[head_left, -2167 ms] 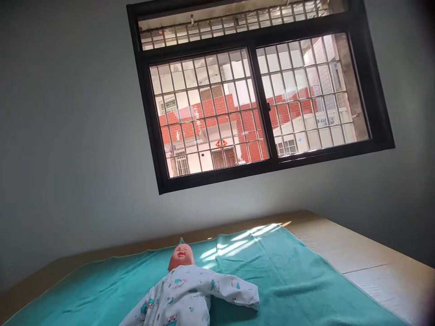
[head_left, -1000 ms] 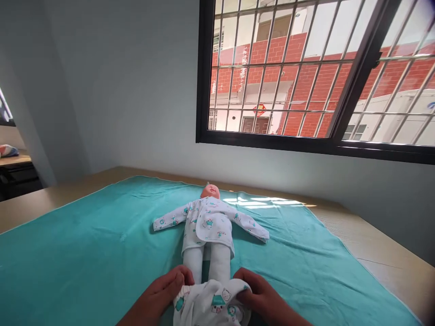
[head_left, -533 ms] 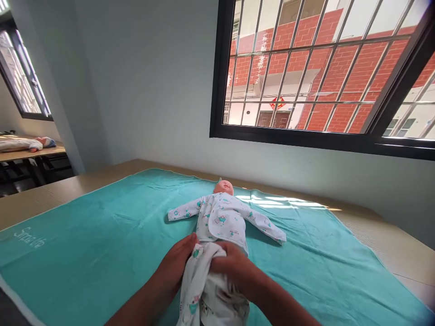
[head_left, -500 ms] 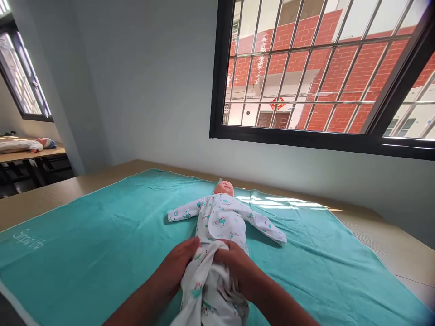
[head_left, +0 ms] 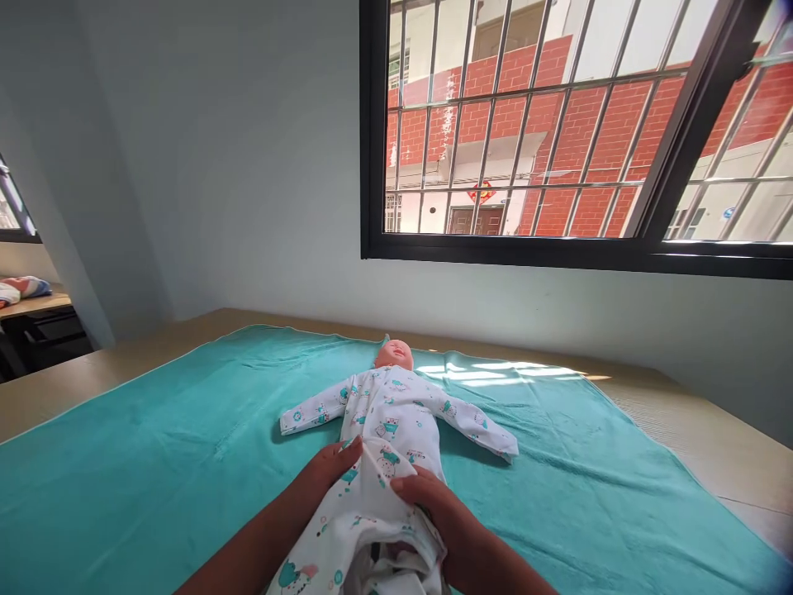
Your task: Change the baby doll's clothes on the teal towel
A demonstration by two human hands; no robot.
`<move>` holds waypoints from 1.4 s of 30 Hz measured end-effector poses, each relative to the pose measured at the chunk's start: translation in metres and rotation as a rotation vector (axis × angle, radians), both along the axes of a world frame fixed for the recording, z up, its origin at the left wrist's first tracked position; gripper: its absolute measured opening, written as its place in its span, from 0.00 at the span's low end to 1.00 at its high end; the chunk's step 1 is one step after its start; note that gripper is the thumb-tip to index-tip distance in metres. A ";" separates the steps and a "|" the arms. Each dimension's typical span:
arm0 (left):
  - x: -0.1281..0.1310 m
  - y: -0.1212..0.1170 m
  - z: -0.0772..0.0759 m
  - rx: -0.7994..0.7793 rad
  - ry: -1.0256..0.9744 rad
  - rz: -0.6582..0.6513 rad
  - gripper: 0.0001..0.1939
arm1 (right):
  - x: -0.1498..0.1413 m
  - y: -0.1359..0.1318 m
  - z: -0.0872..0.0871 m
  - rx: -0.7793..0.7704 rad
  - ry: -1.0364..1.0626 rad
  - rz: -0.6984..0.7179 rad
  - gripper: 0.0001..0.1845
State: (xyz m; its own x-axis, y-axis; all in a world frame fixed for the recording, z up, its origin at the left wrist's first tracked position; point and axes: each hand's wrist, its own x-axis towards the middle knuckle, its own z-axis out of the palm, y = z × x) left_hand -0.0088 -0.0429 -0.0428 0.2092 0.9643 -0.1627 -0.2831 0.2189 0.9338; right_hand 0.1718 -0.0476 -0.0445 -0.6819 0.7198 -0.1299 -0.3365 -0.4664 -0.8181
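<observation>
A baby doll [head_left: 395, 354] lies on its back on a teal blanket [head_left: 186, 421], head toward the wall and arms spread. It wears a long-sleeved white baby top [head_left: 396, 413] with green and pink prints. Over its lower body is a matching printed cloth, apparently baby pants [head_left: 353, 521], bunched and gaping toward me. My left hand [head_left: 331, 467] pinches the cloth's upper edge on the left. On the right, my right hand [head_left: 443, 504] grips it with the thumb on top. The doll's legs are hidden under the fabric.
The blanket covers a wooden table [head_left: 700, 413] standing against a grey wall [head_left: 248, 182]. Above it is a barred window [head_left: 526, 124] with a black frame. At far left, another table [head_left: 37, 306] carries a colourful bundled cloth [head_left: 25, 287].
Both hands have spread the bunched cloth flatter over the doll's lower body, and its printed front now shows. My view has turned slightly right.
</observation>
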 end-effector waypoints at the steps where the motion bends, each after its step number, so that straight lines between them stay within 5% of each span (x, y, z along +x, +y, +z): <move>1: 0.001 -0.001 0.000 -0.013 0.003 0.009 0.20 | 0.001 0.001 -0.001 0.035 -0.003 0.066 0.19; 3: 0.003 -0.008 0.000 -0.029 -0.018 0.003 0.20 | 0.003 0.002 -0.002 0.078 -0.004 0.162 0.19; 6: 0.001 -0.021 0.001 -0.006 -0.071 -0.087 0.25 | 0.001 0.003 -0.009 -0.005 0.022 0.113 0.20; 12: -0.014 -0.030 0.008 0.098 0.194 -0.510 0.26 | -0.006 0.000 -0.018 -0.134 0.003 -0.090 0.17; 16: -0.013 -0.027 0.001 0.058 0.048 -0.352 0.27 | -0.003 -0.001 -0.001 0.099 -0.032 0.056 0.19; 20: -0.010 -0.026 -0.003 0.039 -0.003 -0.255 0.30 | 0.007 0.002 0.012 0.331 -0.298 0.315 0.21; 28: -0.013 -0.040 0.020 0.152 0.337 -0.477 0.27 | 0.001 -0.002 -0.010 0.078 0.026 0.087 0.25; 31: -0.010 -0.039 0.011 0.061 0.222 -0.278 0.19 | 0.000 -0.004 -0.002 0.148 -0.054 0.077 0.25; 35: -0.005 -0.035 -0.003 -0.045 -0.056 0.008 0.16 | 0.007 -0.002 0.010 0.367 -0.328 0.241 0.25; 38: -0.003 -0.037 -0.004 -0.076 -0.134 -0.045 0.17 | 0.008 0.000 0.007 0.315 -0.338 0.276 0.22; 42: -0.001 -0.041 0.005 -0.029 -0.009 -0.190 0.26 | 0.000 -0.004 -0.003 0.092 0.036 0.104 0.22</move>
